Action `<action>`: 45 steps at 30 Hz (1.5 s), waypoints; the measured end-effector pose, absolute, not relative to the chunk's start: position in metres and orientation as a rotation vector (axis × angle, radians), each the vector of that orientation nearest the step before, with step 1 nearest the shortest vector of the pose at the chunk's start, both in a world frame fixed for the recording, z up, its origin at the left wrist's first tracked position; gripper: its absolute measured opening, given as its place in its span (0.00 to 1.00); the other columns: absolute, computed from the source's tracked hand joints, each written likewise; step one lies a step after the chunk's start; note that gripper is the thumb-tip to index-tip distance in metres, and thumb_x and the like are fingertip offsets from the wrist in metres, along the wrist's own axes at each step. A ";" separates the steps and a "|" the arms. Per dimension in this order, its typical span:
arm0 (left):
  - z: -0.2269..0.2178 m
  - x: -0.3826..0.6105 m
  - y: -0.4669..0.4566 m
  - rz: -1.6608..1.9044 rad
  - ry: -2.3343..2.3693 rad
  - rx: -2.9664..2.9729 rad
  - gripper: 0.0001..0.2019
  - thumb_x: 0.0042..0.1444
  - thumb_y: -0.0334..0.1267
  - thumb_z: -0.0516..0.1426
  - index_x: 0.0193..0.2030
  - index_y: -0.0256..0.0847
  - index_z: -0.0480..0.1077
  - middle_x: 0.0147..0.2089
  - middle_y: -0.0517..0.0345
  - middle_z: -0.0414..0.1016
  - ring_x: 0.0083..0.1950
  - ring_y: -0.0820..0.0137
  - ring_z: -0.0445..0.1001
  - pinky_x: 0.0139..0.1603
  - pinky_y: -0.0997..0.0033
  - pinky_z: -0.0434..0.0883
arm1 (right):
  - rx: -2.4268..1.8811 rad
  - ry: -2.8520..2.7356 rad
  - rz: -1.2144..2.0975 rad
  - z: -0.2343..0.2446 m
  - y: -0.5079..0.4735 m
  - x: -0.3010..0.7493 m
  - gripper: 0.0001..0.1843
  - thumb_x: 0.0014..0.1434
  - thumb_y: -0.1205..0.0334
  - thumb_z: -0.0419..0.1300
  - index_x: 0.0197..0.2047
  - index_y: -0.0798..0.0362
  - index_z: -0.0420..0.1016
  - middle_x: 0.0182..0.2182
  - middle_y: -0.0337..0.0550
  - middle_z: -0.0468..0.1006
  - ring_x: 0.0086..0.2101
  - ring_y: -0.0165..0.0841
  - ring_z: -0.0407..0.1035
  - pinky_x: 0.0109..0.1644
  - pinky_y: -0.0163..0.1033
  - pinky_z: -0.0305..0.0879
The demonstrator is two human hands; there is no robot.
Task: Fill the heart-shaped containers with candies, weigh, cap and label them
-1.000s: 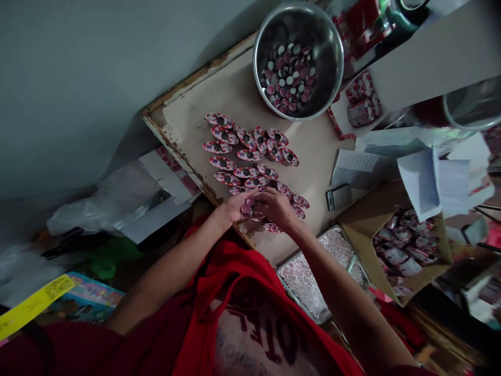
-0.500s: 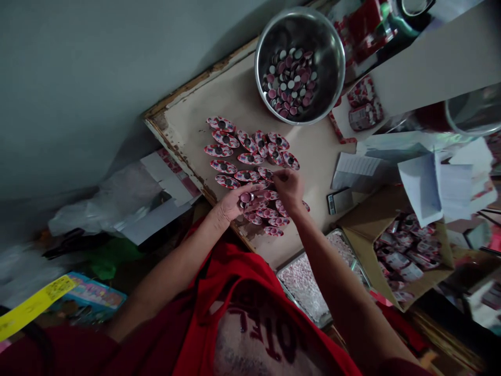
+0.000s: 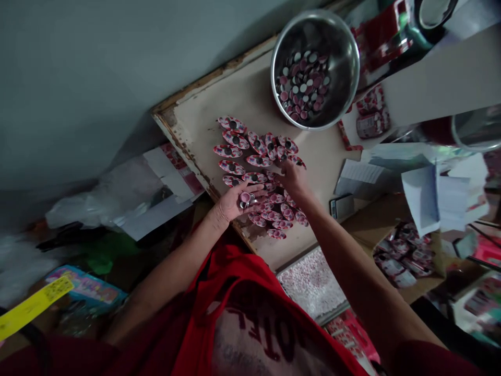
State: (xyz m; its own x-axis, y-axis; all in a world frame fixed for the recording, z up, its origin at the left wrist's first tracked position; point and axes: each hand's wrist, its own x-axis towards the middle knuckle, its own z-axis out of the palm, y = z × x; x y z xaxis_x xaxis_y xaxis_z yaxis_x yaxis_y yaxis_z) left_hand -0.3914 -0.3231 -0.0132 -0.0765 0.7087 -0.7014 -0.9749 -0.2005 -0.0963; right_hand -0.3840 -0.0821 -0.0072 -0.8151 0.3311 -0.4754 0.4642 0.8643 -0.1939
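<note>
Oval red, white and pink printed packs stand close together on the table. Those farther from me, such as one pack [image 3: 234, 139], show a dark round opening on top; nearer ones, such as another pack [image 3: 287, 211], show a pink round piece there. My left hand [image 3: 234, 202] lies palm up at the group's near left side, holding a few small round pink-and-silver caps [image 3: 245, 198], fingers extended over the packs. Over the middle right of the group, my right hand [image 3: 293, 179] has its fingers pinched together, pointing down; what they grip is hidden.
A steel bowl [image 3: 354, 68] of pink and white caps stands at the table's far side. Along the near edge is a metal tray [image 3: 340, 312] of small pale pieces. A cardboard box [image 3: 362, 222] holds more printed packs at right. A wall [image 3: 97, 62] rises at left.
The whole view has shifted, so the bowl and packs appear farther right. My right hand's fingers have curled in more over the packs. The left hand still holds the caps.
</note>
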 end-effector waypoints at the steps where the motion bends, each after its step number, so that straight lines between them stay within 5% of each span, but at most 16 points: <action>1: -0.012 -0.390 -0.323 1.628 0.479 -0.764 0.28 0.76 0.49 0.46 0.65 0.30 0.74 0.52 0.35 0.84 0.50 0.56 0.86 0.49 0.58 0.83 | 0.569 2.624 -0.469 0.002 -0.088 -0.377 0.06 0.55 0.61 0.68 0.37 0.50 0.76 0.33 0.43 0.81 0.34 0.37 0.70 0.38 0.38 0.61; 7: -0.010 -0.376 -0.317 1.635 0.516 -0.849 0.26 0.75 0.48 0.48 0.67 0.32 0.74 0.43 0.43 0.86 0.37 0.63 0.85 0.39 0.66 0.83 | 0.125 2.643 -1.102 0.033 -0.139 -0.312 0.07 0.62 0.64 0.63 0.44 0.48 0.81 0.42 0.44 0.80 0.40 0.36 0.75 0.47 0.39 0.69; 12: -0.012 -0.360 -0.311 1.593 0.532 -0.907 0.22 0.74 0.43 0.51 0.61 0.31 0.78 0.39 0.44 0.86 0.28 0.68 0.81 0.29 0.71 0.78 | 0.087 2.625 -1.019 0.022 -0.161 -0.280 0.07 0.61 0.69 0.62 0.36 0.48 0.80 0.40 0.47 0.82 0.43 0.40 0.76 0.50 0.42 0.70; 19: -0.013 -0.359 -0.340 1.682 0.532 -0.842 0.19 0.71 0.39 0.53 0.60 0.32 0.78 0.51 0.39 0.85 0.49 0.57 0.86 0.53 0.55 0.81 | 0.732 2.651 -0.893 0.005 -0.140 -0.315 0.05 0.62 0.60 0.63 0.37 0.49 0.82 0.36 0.41 0.85 0.37 0.36 0.77 0.46 0.38 0.69; 25: -0.010 -0.380 -0.362 1.808 0.573 -0.828 0.19 0.71 0.41 0.53 0.59 0.33 0.78 0.57 0.40 0.83 0.56 0.57 0.83 0.62 0.54 0.76 | 0.635 2.537 -0.404 -0.012 -0.135 -0.361 0.03 0.57 0.61 0.67 0.36 0.49 0.81 0.39 0.46 0.85 0.39 0.40 0.77 0.43 0.40 0.65; 32: -0.010 -0.383 -0.359 1.834 0.495 -0.801 0.24 0.74 0.49 0.50 0.63 0.34 0.76 0.61 0.38 0.81 0.61 0.54 0.81 0.66 0.50 0.72 | 0.629 2.536 -0.281 -0.011 -0.130 -0.372 0.16 0.54 0.58 0.71 0.46 0.47 0.78 0.37 0.45 0.83 0.36 0.41 0.74 0.39 0.39 0.62; 38: -0.010 -0.365 -0.354 1.845 0.476 -0.809 0.29 0.76 0.52 0.45 0.67 0.33 0.72 0.53 0.38 0.84 0.49 0.58 0.85 0.55 0.54 0.80 | 0.371 2.694 -0.720 0.021 -0.158 -0.337 0.05 0.63 0.61 0.64 0.43 0.48 0.80 0.40 0.43 0.82 0.40 0.37 0.74 0.45 0.38 0.67; 45: -0.005 -0.347 -0.336 1.783 0.467 -0.985 0.20 0.75 0.47 0.51 0.46 0.34 0.79 0.25 0.57 0.77 0.24 0.69 0.78 0.30 0.73 0.76 | -0.177 2.624 -1.116 0.025 -0.185 -0.290 0.30 0.60 0.76 0.57 0.63 0.47 0.76 0.59 0.48 0.76 0.57 0.38 0.73 0.58 0.39 0.72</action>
State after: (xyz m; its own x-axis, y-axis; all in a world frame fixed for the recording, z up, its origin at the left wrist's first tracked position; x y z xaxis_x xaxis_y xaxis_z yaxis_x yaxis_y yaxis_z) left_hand -0.3471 -0.3362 -0.0045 -0.1639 0.5836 -0.7954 -0.8983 -0.4214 -0.1241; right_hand -0.2899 -0.1854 0.0253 -0.9522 -0.2214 -0.2106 -0.0017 0.6932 -0.7207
